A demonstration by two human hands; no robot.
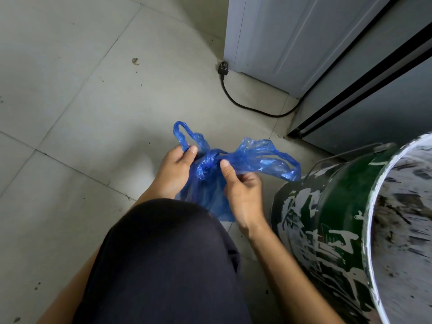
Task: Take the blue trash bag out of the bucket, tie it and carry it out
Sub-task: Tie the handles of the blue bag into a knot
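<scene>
Blue plastic, thin and crinkled: the trash bag (pixel 208 183) is out of the bucket (pixel 332 230) and held above the tiled floor (pixel 70 90), just left of the bucket and in front of the person's dark-clad knee (pixel 163 265). Its neck is gathered into a twisted knot at the centre, with one handle loop standing up to the left and the other spreading out to the right, its far end reaching the bucket's wire handle.

Left hand (pixel 174 170): closed on the left loop, thumb pressed against the plastic beside the knot. Right hand (pixel 242 190): closed on the right loop, thumb on top of the film, fingers curled beneath. Both hands are bare and sit either side of the knot.

Bucket: green metal, heavily streaked with white paint, standing upright at the right; the inside wall is smeared white and grey.

Floor: pale tiles, marked with specks of dirt. A black power plug (pixel 223 67) and its cord (pixel 257 109) lie on the tiles near a grey appliance (pixel 292 38) at the upper right.
</scene>
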